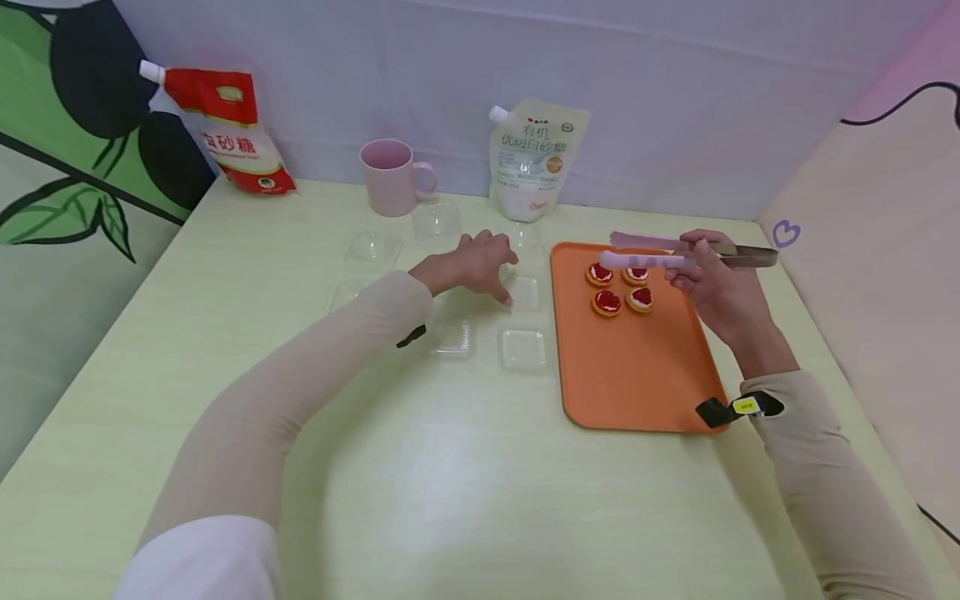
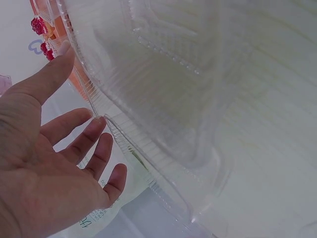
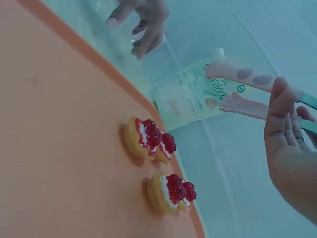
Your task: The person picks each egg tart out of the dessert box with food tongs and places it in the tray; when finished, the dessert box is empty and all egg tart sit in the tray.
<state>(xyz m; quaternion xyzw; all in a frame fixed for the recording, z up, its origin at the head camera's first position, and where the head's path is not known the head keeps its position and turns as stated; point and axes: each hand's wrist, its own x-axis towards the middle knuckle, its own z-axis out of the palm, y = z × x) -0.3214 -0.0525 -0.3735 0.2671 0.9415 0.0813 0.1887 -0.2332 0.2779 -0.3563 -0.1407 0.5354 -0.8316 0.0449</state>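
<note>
My right hand (image 1: 723,287) holds a pair of tongs (image 1: 675,254) with pink tips over the upper right of an orange tray (image 1: 630,375). The tips stand apart with nothing between them. Several small tarts (image 3: 171,191) with red berries and white cream sit on that tray. My left hand (image 1: 476,265) reaches over clear plastic containers, thumb and fingers spread. In the left wrist view, its fingertips lie at the rim of a clear container (image 2: 163,89); whether they touch it I cannot tell. Another clear container (image 1: 523,348) stands beside the tray.
Along the back wall stand a red and white sugar bag (image 1: 232,137), a pink mug (image 1: 390,179) and a pale spouted pouch (image 1: 532,162). More clear containers, such as one empty box (image 1: 372,250), stand left of my left hand on the pale table (image 1: 420,483).
</note>
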